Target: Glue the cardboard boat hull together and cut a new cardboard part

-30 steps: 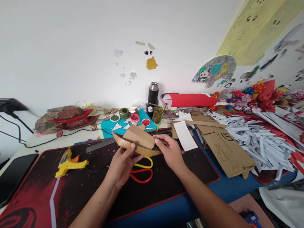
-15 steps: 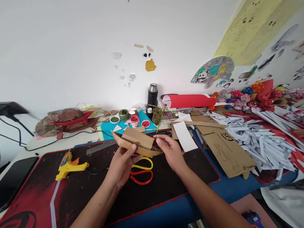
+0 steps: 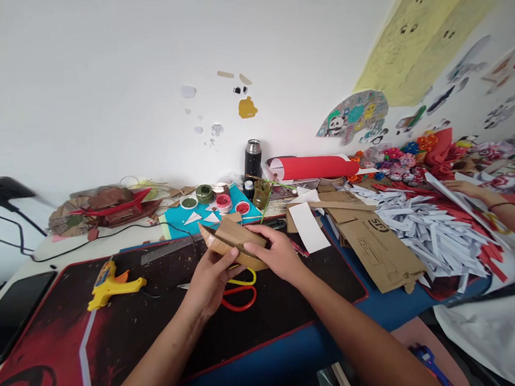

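Observation:
A small boat-shaped cardboard piece [image 3: 231, 239] is held up between both hands over the dark desk mat [image 3: 287, 321]. My left hand [image 3: 216, 273] grips its near side, thumb on the outer wall and fingers underneath. My right hand [image 3: 274, 251] is closed on the right end, thumb on the near wall and fingers over the top. A folded cardboard strip stands inside the boat. Scissors [image 3: 240, 307] with one yellow and one red handle lie on the mat below, partly hidden by my left hand.
A yellow glue gun [image 3: 116, 285] and a phone [image 3: 19, 314] lie at left. Paint jars [image 3: 204, 193] stand on blue paper behind, near a black flask [image 3: 252, 162]. Flattened cardboard [image 3: 375, 253] and white paper strips [image 3: 428, 232] fill the right. Another person's hand [image 3: 468, 191] reaches in there.
My right hand has moved left along the boat, its thumb now on the near wall. The boat has turned slightly. The other person's hand reaches further in, and the view has shifted right.

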A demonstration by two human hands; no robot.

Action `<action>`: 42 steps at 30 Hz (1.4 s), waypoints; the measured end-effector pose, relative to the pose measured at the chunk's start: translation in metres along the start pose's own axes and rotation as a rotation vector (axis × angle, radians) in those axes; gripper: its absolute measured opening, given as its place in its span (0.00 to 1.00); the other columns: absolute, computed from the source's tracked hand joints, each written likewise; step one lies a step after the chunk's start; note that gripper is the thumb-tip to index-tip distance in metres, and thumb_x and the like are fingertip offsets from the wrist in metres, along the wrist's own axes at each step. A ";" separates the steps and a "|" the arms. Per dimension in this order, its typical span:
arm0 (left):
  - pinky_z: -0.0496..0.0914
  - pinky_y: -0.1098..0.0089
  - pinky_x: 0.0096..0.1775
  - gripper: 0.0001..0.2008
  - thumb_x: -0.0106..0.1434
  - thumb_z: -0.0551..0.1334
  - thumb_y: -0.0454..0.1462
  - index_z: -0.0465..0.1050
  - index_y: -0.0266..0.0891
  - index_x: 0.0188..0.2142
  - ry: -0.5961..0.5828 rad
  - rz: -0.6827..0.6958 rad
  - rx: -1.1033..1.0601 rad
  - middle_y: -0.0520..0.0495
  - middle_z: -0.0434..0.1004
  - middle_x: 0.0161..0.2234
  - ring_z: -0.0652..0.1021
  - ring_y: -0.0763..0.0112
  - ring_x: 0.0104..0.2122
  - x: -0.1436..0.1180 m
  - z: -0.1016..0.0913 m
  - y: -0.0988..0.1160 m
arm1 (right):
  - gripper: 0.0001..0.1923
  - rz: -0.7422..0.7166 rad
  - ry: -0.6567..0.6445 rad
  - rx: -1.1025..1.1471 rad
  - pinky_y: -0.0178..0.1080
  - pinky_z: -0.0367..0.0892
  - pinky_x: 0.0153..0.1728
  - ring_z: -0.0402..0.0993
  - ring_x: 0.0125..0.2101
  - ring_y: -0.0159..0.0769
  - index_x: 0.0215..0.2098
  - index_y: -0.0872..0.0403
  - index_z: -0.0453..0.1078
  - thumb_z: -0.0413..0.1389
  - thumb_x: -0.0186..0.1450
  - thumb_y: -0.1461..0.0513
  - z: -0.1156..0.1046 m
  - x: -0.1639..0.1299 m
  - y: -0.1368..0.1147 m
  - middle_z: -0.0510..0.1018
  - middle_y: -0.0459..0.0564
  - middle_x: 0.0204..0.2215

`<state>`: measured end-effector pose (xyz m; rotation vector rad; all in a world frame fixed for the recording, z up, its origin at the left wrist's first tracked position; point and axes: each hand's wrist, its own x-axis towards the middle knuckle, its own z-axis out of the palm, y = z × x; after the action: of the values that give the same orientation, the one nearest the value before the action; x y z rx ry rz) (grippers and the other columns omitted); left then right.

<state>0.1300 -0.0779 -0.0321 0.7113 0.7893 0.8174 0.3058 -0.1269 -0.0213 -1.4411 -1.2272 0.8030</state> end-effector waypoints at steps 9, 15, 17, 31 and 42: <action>0.85 0.58 0.44 0.27 0.51 0.82 0.40 0.80 0.38 0.49 0.030 0.014 -0.010 0.41 0.85 0.50 0.85 0.53 0.48 0.003 -0.003 -0.001 | 0.20 -0.016 -0.016 -0.047 0.52 0.70 0.60 0.80 0.56 0.50 0.55 0.46 0.81 0.68 0.66 0.55 -0.004 0.000 0.004 0.85 0.50 0.56; 0.85 0.60 0.42 0.28 0.51 0.82 0.42 0.81 0.38 0.49 0.008 0.007 0.007 0.40 0.84 0.51 0.85 0.53 0.48 0.003 -0.003 0.001 | 0.20 -0.047 -0.038 -0.024 0.53 0.69 0.62 0.79 0.58 0.50 0.57 0.46 0.81 0.67 0.67 0.54 -0.007 0.000 0.004 0.84 0.50 0.57; 0.85 0.60 0.42 0.28 0.51 0.83 0.41 0.80 0.38 0.50 0.009 0.002 0.000 0.40 0.84 0.51 0.85 0.52 0.48 0.004 -0.004 0.000 | 0.19 -0.034 -0.051 0.021 0.53 0.68 0.63 0.79 0.59 0.50 0.57 0.45 0.81 0.65 0.69 0.53 -0.008 0.001 0.007 0.84 0.50 0.58; 0.84 0.53 0.48 0.27 0.50 0.83 0.41 0.80 0.39 0.48 0.043 0.015 -0.043 0.40 0.85 0.50 0.85 0.51 0.49 0.006 -0.004 -0.001 | 0.18 0.088 0.020 0.200 0.48 0.76 0.52 0.84 0.48 0.48 0.47 0.49 0.84 0.65 0.67 0.47 -0.010 0.001 0.026 0.88 0.51 0.47; 0.85 0.57 0.45 0.27 0.50 0.83 0.39 0.80 0.39 0.48 0.051 0.002 -0.056 0.42 0.85 0.50 0.85 0.55 0.47 0.007 -0.004 -0.002 | 0.19 0.126 0.055 0.214 0.49 0.75 0.52 0.83 0.49 0.49 0.46 0.49 0.84 0.65 0.66 0.46 -0.005 -0.002 0.030 0.88 0.51 0.47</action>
<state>0.1303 -0.0722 -0.0380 0.6439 0.8091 0.8589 0.3183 -0.1289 -0.0496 -1.3650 -0.9849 0.9439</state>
